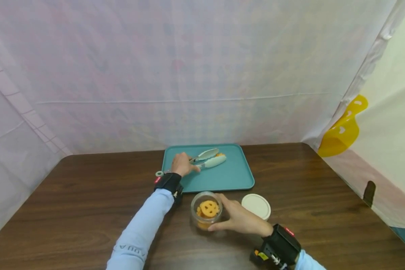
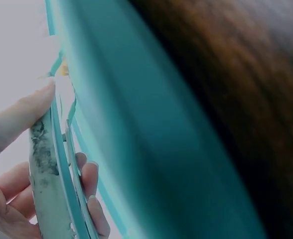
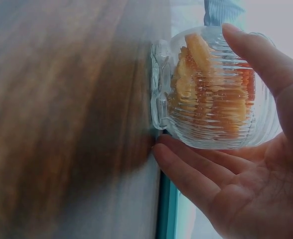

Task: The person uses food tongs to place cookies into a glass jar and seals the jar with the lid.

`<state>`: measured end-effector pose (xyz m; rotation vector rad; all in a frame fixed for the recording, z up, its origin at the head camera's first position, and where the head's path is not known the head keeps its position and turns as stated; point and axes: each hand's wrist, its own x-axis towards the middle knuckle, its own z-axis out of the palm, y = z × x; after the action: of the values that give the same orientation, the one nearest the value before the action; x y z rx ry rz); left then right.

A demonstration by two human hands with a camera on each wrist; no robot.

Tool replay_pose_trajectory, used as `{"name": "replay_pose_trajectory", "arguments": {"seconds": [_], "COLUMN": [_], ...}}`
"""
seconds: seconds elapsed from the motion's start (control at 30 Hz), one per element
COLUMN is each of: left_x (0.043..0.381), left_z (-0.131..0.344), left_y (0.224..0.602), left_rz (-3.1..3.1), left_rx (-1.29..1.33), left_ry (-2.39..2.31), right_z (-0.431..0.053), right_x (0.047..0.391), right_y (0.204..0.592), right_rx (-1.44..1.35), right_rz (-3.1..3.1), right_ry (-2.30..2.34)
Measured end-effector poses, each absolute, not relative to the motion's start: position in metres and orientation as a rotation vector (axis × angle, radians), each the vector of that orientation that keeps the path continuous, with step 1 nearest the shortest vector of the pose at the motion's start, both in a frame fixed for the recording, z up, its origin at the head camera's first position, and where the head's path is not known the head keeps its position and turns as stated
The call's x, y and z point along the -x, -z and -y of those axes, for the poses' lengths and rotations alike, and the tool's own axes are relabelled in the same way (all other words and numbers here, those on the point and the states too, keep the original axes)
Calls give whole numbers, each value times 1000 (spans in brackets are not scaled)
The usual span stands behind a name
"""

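My left hand [image 1: 182, 165] holds a pair of tongs [image 1: 214, 162] with pale green tips, low over the teal tray [image 1: 236, 176]. In the left wrist view the thumb lies on one arm of the tongs [image 2: 47, 169] and the fingertips on the other. A small orange-yellow piece [image 1: 220, 154] shows by the tong tips; whether they touch it I cannot tell. My right hand [image 1: 239, 219] curves round the right side of a ribbed glass jar [image 1: 202, 225], thumb and fingers on opposite sides. Round, yellow biscuits [image 1: 209, 208] with holes fill the lidless jar, which stands upright on the table.
A round white lid [image 1: 256, 206] lies on the table beyond my right wrist. The brown wooden table [image 1: 87, 210] reaches out on both sides of the tray. Pale sheeting [image 1: 175, 75] hangs behind its far edge, with a yellow shape [image 1: 341, 135] at the right.
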<state>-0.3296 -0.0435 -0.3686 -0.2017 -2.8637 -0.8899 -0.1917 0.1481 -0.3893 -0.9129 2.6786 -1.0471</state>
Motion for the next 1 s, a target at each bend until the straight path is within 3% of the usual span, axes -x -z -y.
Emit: {"name": "replay_pose_trajectory", "arguments": {"seconds": [1.0], "left_x": [316], "left_z": [85], "left_y": [369], "left_rz": [2842], "left_rx": [291], "left_ry": [898], "right_z": [-148], "right_x": [191], "right_y": [389], "right_rx": [916], "right_rz": [-2678], "right_ry": [1047]}}
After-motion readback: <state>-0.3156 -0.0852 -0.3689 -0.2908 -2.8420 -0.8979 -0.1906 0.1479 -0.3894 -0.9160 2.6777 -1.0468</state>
